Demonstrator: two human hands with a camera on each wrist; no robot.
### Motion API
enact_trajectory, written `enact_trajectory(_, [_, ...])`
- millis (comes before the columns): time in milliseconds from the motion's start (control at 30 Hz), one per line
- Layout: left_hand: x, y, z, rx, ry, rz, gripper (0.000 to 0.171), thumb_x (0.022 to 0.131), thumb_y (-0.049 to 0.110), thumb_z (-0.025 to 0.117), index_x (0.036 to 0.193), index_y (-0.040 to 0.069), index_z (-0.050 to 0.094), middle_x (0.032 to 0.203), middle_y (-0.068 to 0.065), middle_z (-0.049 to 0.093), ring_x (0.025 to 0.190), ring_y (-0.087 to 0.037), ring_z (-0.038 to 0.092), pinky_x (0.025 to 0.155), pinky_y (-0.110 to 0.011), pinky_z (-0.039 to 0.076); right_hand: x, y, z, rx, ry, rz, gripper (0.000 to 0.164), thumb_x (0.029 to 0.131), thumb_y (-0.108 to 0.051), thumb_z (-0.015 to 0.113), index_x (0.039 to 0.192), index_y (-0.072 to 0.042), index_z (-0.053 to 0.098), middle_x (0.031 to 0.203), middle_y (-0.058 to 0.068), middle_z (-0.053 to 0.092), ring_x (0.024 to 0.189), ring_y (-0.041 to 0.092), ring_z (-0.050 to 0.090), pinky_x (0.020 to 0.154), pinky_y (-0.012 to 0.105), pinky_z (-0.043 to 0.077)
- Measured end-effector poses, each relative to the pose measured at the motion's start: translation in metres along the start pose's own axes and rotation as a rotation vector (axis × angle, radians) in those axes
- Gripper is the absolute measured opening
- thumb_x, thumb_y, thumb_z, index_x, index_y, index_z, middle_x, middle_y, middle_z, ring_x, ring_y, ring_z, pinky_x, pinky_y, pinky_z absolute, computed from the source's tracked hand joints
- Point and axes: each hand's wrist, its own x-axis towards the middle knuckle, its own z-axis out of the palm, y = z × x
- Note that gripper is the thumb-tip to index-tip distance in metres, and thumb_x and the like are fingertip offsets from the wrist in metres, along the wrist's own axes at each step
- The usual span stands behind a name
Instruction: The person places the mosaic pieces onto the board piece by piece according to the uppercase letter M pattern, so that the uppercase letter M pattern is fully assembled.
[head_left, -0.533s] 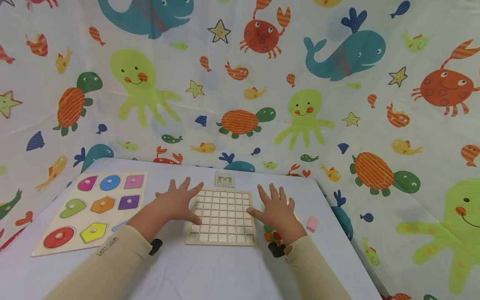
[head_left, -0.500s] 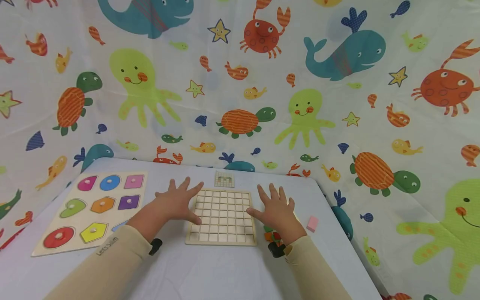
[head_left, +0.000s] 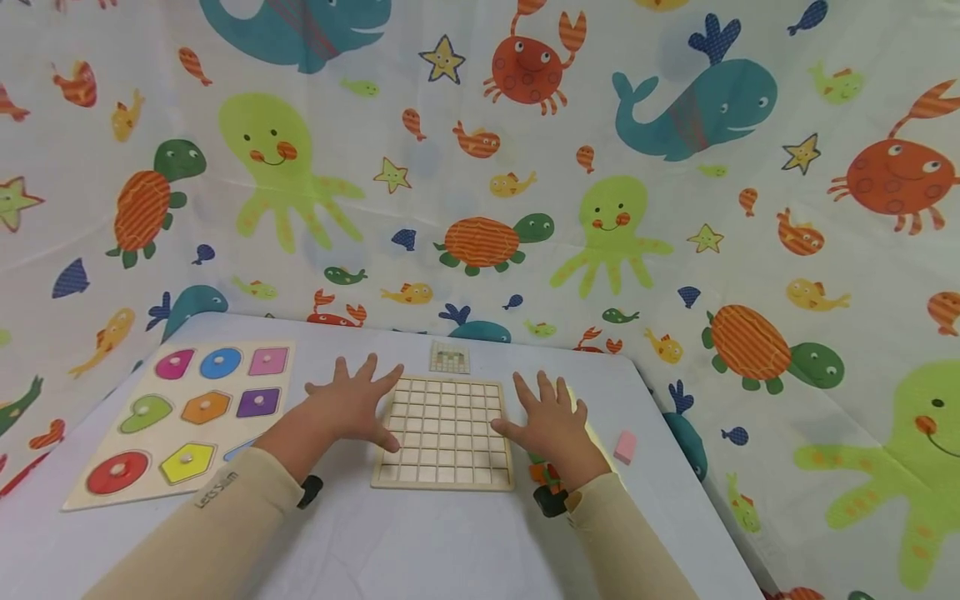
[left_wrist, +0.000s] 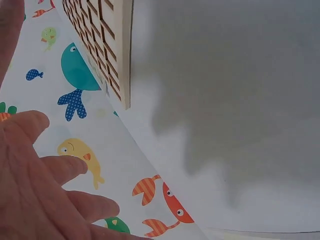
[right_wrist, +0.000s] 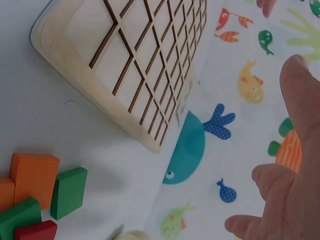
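A wooden grid board lies flat in the middle of the white table, its square cells bare. On its left side my left hand hovers with fingers spread, the thumb overlapping the board's edge in the head view. My right hand is held over the other side, fingers apart and thumb toward the board. Neither hand holds anything. Partly hidden under the right hand and wrist are small coloured blocks; the right wrist view shows an orange block, a green block and a red block.
At the left lies a wooden shape puzzle with knobbed coloured pieces. A small pattern card sits behind the grid board. To the right is a pink block. A curtain printed with sea animals hangs behind the table.
The head view has shifted very slightly. Both hands stay spread over the sides of the board, with almost no movement.
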Motion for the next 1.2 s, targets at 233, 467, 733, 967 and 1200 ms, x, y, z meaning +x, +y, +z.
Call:
enact_trajectory(233, [-0.009, -0.005, 0.016, -0.050, -0.067, 0.083, 0.119, 0.072, 0.058, 0.094, 0.168, 0.022, 0.033, 0.175, -0.029, 0.019, 0.153, -0.071, 0.010, 0.105, -0.092, 0.027, -0.005, -0.001, 0.006, 0.028, 0.060, -0.010, 0.097, 0.094, -0.080, 0.057, 0.171, -0.033, 0.022, 0.178, 0.017, 0.019, 0.162, 0.052, 0.018, 0.118, 0.079, 0.029])
enact_trajectory(467, [-0.019, -0.011, 0.027, -0.078, -0.091, 0.076, 0.120, 0.070, 0.056, 0.097, 0.167, 0.018, 0.037, 0.170, -0.036, 0.023, 0.148, -0.077, 0.014, 0.105, -0.089, 0.032, -0.014, -0.006, 0.003, 0.087, 0.101, 0.008, 0.101, 0.091, -0.083, 0.057, 0.171, -0.029, 0.026, 0.175, 0.021, 0.024, 0.158, 0.050, 0.030, 0.112, 0.075, 0.040])
enact_trajectory(733, [-0.011, -0.013, 0.038, -0.057, -0.133, -0.007, 0.130, 0.065, 0.068, 0.094, 0.168, 0.019, 0.032, 0.168, -0.042, 0.020, 0.142, -0.083, 0.015, 0.111, -0.089, 0.024, -0.014, 0.003, 0.008, 0.093, 0.115, -0.024, 0.093, 0.092, -0.076, 0.065, 0.168, -0.036, 0.031, 0.175, 0.020, 0.027, 0.158, 0.049, 0.031, 0.112, 0.076, 0.040])
enact_trajectory(967, [-0.010, -0.011, 0.044, -0.027, -0.138, -0.028, 0.126, 0.064, 0.067, 0.095, 0.166, 0.020, 0.038, 0.166, -0.043, 0.022, 0.142, -0.082, 0.019, 0.112, -0.089, 0.023, -0.014, 0.038, 0.006, -0.003, 0.161, -0.118, 0.074, 0.088, -0.055, 0.082, 0.155, -0.040, 0.054, 0.171, 0.013, 0.038, 0.159, 0.046, 0.028, 0.115, 0.075, 0.037])
enact_trajectory(1200, [-0.015, -0.009, 0.043, -0.034, -0.145, -0.038, 0.131, 0.063, 0.067, 0.096, 0.168, 0.023, 0.033, 0.169, -0.042, 0.016, 0.142, -0.084, 0.012, 0.104, -0.092, 0.029, -0.031, 0.074, 0.014, -0.019, 0.061, -0.058, 0.066, 0.080, -0.054, 0.089, 0.141, -0.041, 0.068, 0.170, 0.012, 0.039, 0.162, 0.049, 0.015, 0.116, 0.078, 0.031])
